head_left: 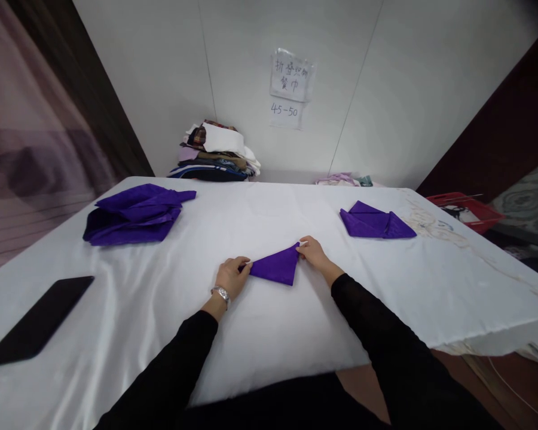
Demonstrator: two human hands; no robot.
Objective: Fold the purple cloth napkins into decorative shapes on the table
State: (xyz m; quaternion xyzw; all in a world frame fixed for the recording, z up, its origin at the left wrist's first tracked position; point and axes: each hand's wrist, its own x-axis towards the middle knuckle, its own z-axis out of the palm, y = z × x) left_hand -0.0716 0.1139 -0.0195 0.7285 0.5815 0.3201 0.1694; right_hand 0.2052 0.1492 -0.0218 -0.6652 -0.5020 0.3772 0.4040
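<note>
Now pinching the folded purple cloth [275, 267] at opposite ends with left grip [232, 276] and right grip [314, 253], mid-way across the white surface [269, 334], probably to keep its folds from slipping

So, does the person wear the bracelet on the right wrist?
No, the silver bracelet is on the wrist of the left hand, which pinches a purple cloth, while the right hand has a bare wrist.

Free tablecloth [262, 212] beyond purple triangle [278, 266]
</note>
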